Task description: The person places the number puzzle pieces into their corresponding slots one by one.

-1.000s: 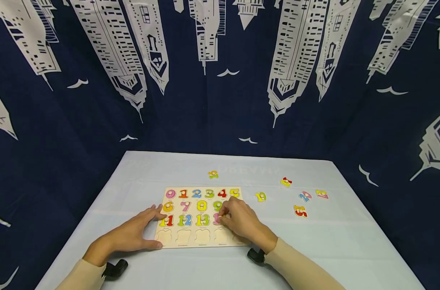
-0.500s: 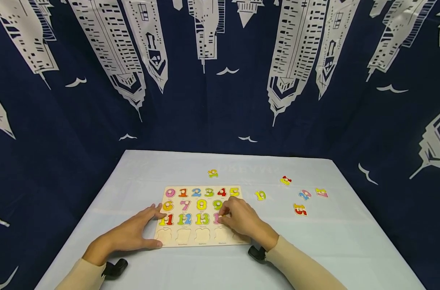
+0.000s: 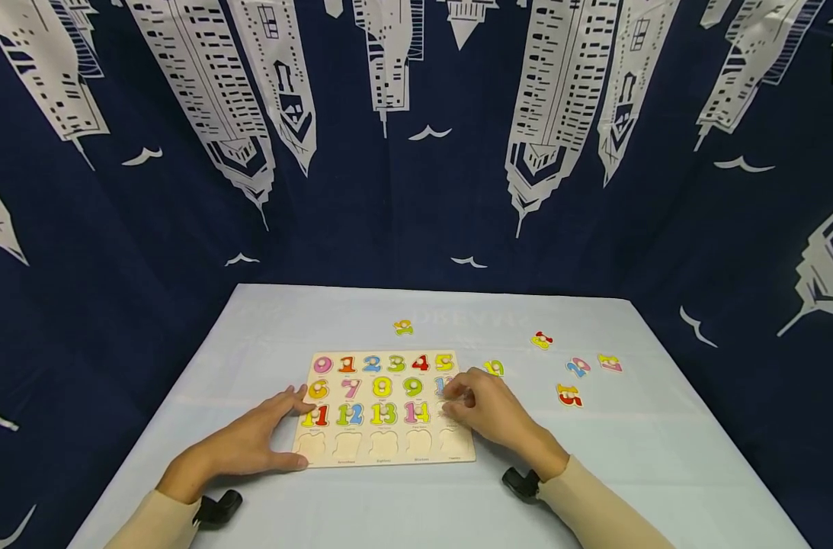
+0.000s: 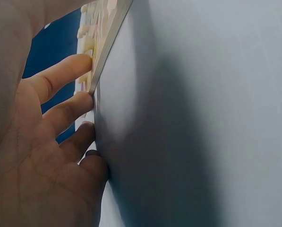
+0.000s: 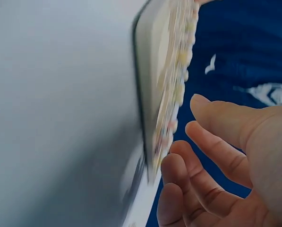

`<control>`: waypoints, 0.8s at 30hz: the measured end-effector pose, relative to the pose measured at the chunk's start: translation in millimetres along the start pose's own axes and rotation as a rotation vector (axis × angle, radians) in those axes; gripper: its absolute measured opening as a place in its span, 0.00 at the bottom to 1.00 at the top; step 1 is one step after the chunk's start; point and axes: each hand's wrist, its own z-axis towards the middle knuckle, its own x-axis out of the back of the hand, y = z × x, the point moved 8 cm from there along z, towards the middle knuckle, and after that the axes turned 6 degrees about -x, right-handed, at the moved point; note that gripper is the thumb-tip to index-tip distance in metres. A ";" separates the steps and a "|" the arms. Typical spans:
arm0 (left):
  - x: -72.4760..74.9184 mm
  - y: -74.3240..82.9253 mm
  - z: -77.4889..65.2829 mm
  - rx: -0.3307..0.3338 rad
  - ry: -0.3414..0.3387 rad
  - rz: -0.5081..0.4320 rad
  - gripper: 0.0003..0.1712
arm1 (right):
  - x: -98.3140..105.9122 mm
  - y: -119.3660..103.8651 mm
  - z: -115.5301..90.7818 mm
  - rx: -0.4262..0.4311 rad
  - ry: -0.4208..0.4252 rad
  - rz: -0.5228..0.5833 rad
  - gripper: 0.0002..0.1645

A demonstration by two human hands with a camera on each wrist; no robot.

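Observation:
A wooden number puzzle board (image 3: pixel 347 462) lies on the white table, with knobbed number pieces in its upper rows and bare recesses along the bottom row. My left hand (image 3: pixel 248 442) rests at its left side, fingers extended on the edge and thumb by the near corner. In the left wrist view the fingertips (image 4: pixel 84 64) touch the board's edge. Over the right end of the third row is my right hand (image 3: pixel 498 412), its fingers loosely bent, partly covering the 10 piece. Thumb (image 5: pixel 216 113) and fingers stand apart with nothing between them. The 14 piece (image 3: pixel 417 412) sits in its recess.
Loose number pieces lie beyond and right of the board: a yellow-green one (image 3: pixel 403 327), a 19 (image 3: pixel 494 367), a red-yellow one (image 3: pixel 542 340), a 20 (image 3: pixel 578 367), a 17 (image 3: pixel 610 362) and a red-yellow 15 (image 3: pixel 569 395). A dark blue printed cloth (image 3: pixel 389 213) hangs behind the table.
My right hand has let go of the 14 piece and moved right, uncovering it. The left hand stays at the board's left edge.

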 end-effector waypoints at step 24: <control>1.6 0.7 -2.1 -0.014 -0.001 -0.006 0.49 | 128.4 171.8 -54.0 -0.243 0.148 -0.154 0.32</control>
